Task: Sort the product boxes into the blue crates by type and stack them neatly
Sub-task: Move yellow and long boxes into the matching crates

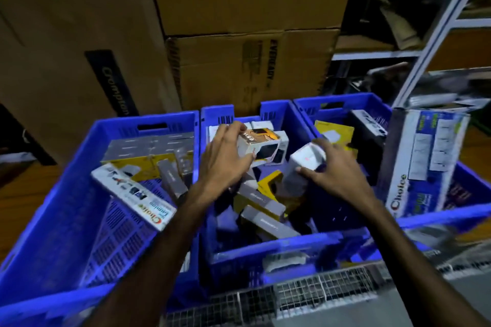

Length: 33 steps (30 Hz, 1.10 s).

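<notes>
Three blue crates stand side by side: the left crate (pixel 66 194), the middle crate (pixel 265 249) and the right crate (pixel 451 215). Over the middle crate, my left hand (pixel 223 159) grips a small white, orange and black box (pixel 261 145). To its right, my right hand (pixel 337 167) holds a small white box (pixel 303 164). Below them lie jumbled grey boxes (pixel 268 220) and yellow boxes (pixel 268 183). A long white "Choice" box (pixel 132 194) lies slanted in the left crate beside a grey and yellow stack (pixel 151 154). A tall "Choice" box (pixel 425 159) stands in the right crate.
Large brown cartons (pixel 239 34) are stacked close behind the crates. A metal shelving rack (pixel 438 42) stands at the right. A wire mesh surface (pixel 318 295) runs under the crates' near edge. A wooden surface (pixel 21 194) shows at the left.
</notes>
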Each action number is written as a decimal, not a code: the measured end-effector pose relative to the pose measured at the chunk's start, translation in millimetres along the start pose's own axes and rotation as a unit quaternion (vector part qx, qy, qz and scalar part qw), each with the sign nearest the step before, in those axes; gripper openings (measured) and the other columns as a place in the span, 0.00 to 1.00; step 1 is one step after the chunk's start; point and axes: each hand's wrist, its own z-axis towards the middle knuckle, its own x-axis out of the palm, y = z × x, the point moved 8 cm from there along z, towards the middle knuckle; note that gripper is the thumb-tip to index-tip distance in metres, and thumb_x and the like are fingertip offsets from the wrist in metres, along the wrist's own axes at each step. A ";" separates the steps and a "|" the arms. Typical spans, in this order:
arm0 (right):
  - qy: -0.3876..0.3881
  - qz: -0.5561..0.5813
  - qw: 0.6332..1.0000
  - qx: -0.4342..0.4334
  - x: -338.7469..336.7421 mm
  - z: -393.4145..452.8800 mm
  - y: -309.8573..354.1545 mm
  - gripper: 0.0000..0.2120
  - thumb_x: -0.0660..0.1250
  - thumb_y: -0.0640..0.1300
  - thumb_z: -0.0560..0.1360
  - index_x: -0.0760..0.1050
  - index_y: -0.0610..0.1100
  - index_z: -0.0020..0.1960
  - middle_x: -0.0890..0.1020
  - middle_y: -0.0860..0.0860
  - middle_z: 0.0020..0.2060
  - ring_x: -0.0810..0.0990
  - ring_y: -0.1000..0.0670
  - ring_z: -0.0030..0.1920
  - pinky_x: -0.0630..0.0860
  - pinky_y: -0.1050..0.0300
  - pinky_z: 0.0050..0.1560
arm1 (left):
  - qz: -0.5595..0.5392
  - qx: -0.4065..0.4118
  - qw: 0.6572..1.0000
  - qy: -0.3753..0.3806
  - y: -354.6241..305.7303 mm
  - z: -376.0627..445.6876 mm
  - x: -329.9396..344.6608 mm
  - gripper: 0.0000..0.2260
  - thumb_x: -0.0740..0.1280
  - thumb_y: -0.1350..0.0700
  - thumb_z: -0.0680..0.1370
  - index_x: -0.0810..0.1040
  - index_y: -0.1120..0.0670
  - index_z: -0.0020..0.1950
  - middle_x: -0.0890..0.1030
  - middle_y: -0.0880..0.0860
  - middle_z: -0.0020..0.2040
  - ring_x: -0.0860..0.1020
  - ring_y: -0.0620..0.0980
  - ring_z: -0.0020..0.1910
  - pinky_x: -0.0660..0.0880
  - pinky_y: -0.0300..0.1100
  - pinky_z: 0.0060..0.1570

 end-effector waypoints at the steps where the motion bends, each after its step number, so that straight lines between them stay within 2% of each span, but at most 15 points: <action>1: 0.041 -0.029 0.999 -0.013 7.1 9.7 2.0 0.40 0.75 0.65 0.68 0.69 0.51 0.74 0.79 0.39 0.63 0.77 0.36 0.64 0.75 0.43 0.60 | 0.026 0.004 0.999 0.028 -1.8 13.4 16.2 0.25 0.76 0.50 0.73 0.73 0.47 0.68 0.75 0.51 0.64 0.78 0.58 0.62 0.78 0.55 0.56; 3: 0.121 -0.078 0.989 -0.035 23.4 24.8 4.3 0.44 0.68 0.71 0.64 0.68 0.53 0.75 0.79 0.41 0.64 0.77 0.38 0.65 0.76 0.43 0.61 | 0.049 0.000 0.995 0.083 0.3 33.1 47.0 0.25 0.75 0.51 0.74 0.73 0.49 0.69 0.75 0.54 0.66 0.76 0.61 0.65 0.76 0.56 0.59; 5: 0.160 -0.099 0.981 -0.044 30.8 32.3 4.4 0.41 0.66 0.67 0.65 0.67 0.54 0.76 0.78 0.43 0.66 0.76 0.39 0.67 0.76 0.43 0.63 | 0.064 -0.017 0.994 0.086 2.3 43.4 66.4 0.24 0.72 0.56 0.76 0.73 0.51 0.71 0.73 0.56 0.69 0.76 0.63 0.65 0.76 0.54 0.59; 6: 0.152 -0.103 0.982 -0.044 28.9 34.6 5.1 0.37 0.68 0.60 0.69 0.68 0.54 0.77 0.76 0.43 0.66 0.75 0.38 0.68 0.76 0.42 0.63 | 0.068 -0.028 0.995 0.065 3.5 45.5 70.8 0.24 0.70 0.59 0.77 0.73 0.52 0.72 0.72 0.57 0.70 0.77 0.63 0.64 0.76 0.54 0.59; 8: 0.085 -0.085 0.992 -0.049 17.7 37.5 4.8 0.31 0.68 0.47 0.73 0.71 0.53 0.75 0.75 0.44 0.66 0.73 0.38 0.69 0.76 0.43 0.62 | 0.064 -0.045 0.997 0.018 4.9 41.6 72.8 0.24 0.70 0.61 0.77 0.73 0.52 0.72 0.71 0.56 0.71 0.77 0.61 0.64 0.78 0.54 0.58; 10: 0.031 -0.052 0.996 -0.061 9.8 36.5 1.1 0.26 0.67 0.42 0.73 0.75 0.51 0.71 0.77 0.45 0.63 0.75 0.39 0.65 0.77 0.43 0.58 | 0.051 -0.050 0.997 0.004 6.9 30.7 76.0 0.21 0.71 0.58 0.78 0.75 0.51 0.70 0.73 0.53 0.69 0.79 0.57 0.62 0.79 0.52 0.56; 12: 0.028 -0.037 0.995 -0.084 14.2 32.5 -1.9 0.23 0.67 0.43 0.73 0.78 0.51 0.68 0.81 0.47 0.60 0.79 0.40 0.61 0.78 0.44 0.54 | 0.041 -0.047 0.998 0.019 13.6 14.5 77.9 0.16 0.72 0.54 0.79 0.78 0.49 0.66 0.76 0.51 0.65 0.81 0.50 0.55 0.80 0.50 0.55; 14: 0.045 -0.007 0.993 -0.113 22.7 23.4 3.0 0.20 0.67 0.47 0.73 0.79 0.51 0.65 0.83 0.50 0.57 0.82 0.43 0.58 0.79 0.45 0.53 | 0.037 -0.049 0.997 0.048 26.6 -1.2 77.2 0.12 0.73 0.52 0.77 0.80 0.46 0.60 0.79 0.49 0.60 0.81 0.49 0.53 0.79 0.50 0.55; 17: 0.074 0.042 0.983 -0.165 37.5 5.2 21.3 0.18 0.64 0.52 0.73 0.81 0.53 0.61 0.84 0.54 0.53 0.84 0.46 0.54 0.80 0.46 0.52 | 0.036 -0.043 0.990 0.126 45.8 -20.6 79.4 0.12 0.75 0.55 0.75 0.82 0.47 0.57 0.82 0.49 0.57 0.81 0.52 0.57 0.78 0.49 0.57; 21: 0.128 0.038 0.967 -0.215 65.1 -26.8 37.7 0.14 0.65 0.55 0.75 0.79 0.55 0.59 0.85 0.54 0.48 0.85 0.47 0.48 0.80 0.49 0.43 | 0.046 0.013 0.978 0.204 44.1 -36.9 85.9 0.15 0.71 0.60 0.74 0.82 0.49 0.60 0.80 0.50 0.58 0.78 0.53 0.61 0.76 0.51 0.62; 25: 0.174 -0.060 0.960 -0.209 73.6 -48.3 35.8 0.18 0.70 0.59 0.76 0.76 0.58 0.64 0.85 0.58 0.53 0.83 0.50 0.55 0.77 0.52 0.47 | 0.108 0.056 0.963 0.239 39.9 -42.5 95.6 0.16 0.69 0.59 0.77 0.78 0.45 0.62 0.76 0.47 0.60 0.75 0.52 0.63 0.77 0.54 0.59; 27: 0.187 -0.110 0.955 -0.200 68.7 -49.0 35.6 0.18 0.71 0.62 0.74 0.75 0.58 0.61 0.84 0.57 0.54 0.83 0.48 0.56 0.73 0.52 0.45 | 0.140 0.086 0.950 0.264 35.0 -43.0 100.3 0.13 0.66 0.56 0.80 0.78 0.45 0.63 0.76 0.48 0.60 0.74 0.52 0.63 0.76 0.50 0.55; 29: 0.223 -0.162 0.942 -0.193 70.0 -47.3 36.3 0.17 0.73 0.62 0.72 0.77 0.55 0.55 0.84 0.53 0.53 0.83 0.43 0.54 0.71 0.52 0.43 | 0.181 0.109 0.935 0.286 30.3 -41.5 103.0 0.13 0.65 0.54 0.82 0.77 0.47 0.66 0.76 0.50 0.62 0.74 0.54 0.64 0.71 0.47 0.50; 31: 0.261 -0.203 0.927 -0.179 75.8 -45.4 37.3 0.17 0.74 0.61 0.71 0.80 0.53 0.54 0.84 0.50 0.52 0.83 0.41 0.53 0.73 0.51 0.44 | 0.215 0.128 0.919 0.305 27.4 -38.3 104.2 0.14 0.68 0.52 0.80 0.77 0.48 0.66 0.76 0.52 0.60 0.74 0.56 0.63 0.69 0.47 0.47; 33: 0.286 -0.243 0.911 -0.171 84.4 -43.6 36.5 0.20 0.73 0.61 0.71 0.81 0.52 0.59 0.84 0.47 0.56 0.83 0.38 0.56 0.75 0.49 0.48 | 0.243 0.139 0.904 0.324 29.8 -35.0 105.2 0.17 0.74 0.51 0.75 0.76 0.48 0.62 0.76 0.53 0.58 0.76 0.56 0.61 0.69 0.48 0.45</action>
